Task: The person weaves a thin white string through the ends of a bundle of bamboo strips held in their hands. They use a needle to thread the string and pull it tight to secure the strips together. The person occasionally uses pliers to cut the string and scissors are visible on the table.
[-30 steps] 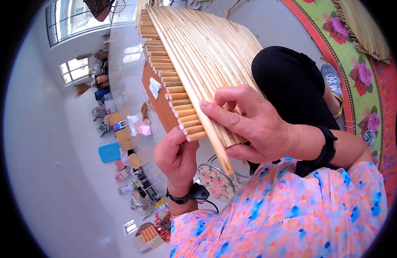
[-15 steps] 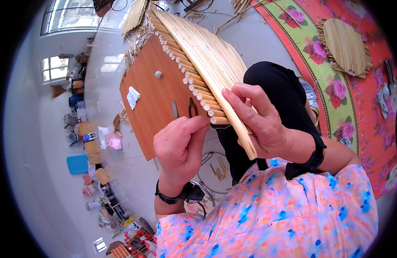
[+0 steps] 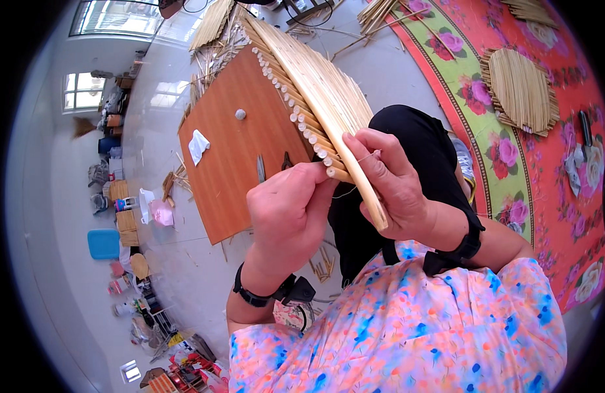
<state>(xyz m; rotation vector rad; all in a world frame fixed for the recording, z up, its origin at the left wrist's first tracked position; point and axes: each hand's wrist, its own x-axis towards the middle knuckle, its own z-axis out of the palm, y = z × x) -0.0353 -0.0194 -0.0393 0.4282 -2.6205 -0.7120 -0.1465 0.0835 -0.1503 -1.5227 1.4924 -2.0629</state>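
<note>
A mat of pale reed stalks [image 3: 315, 78] slants from the far side down toward me, its cut stalk ends stepped along the left edge. My right hand [image 3: 400, 187] grips the near end of its outermost stalk, thumb on top and fingers wrapped underneath. A fine thread [image 3: 370, 156] crosses the fingers of that hand. My left hand [image 3: 292, 213] is pinched closed beside the nearest stalk ends; what its fingertips hold is hidden. Loose thread also hangs between the hands. Scissors [image 3: 261, 169] and dark-handled snips [image 3: 286, 161] lie on the brown board just beyond my left hand.
The brown wooden board [image 3: 227, 170] carries a white cloth [image 3: 198, 147] and a small round ball [image 3: 240, 114]. My bent knee [image 3: 410, 131] is beside the mat. An oval reed piece [image 3: 520, 90] and a knife [image 3: 585, 128] rest on the red floral cloth [image 3: 433, 78].
My left hand has shifted slightly up and right along the stalk ends. Thread now shows across my right fingers, which still grip the mat. The whole view has shifted a little.
</note>
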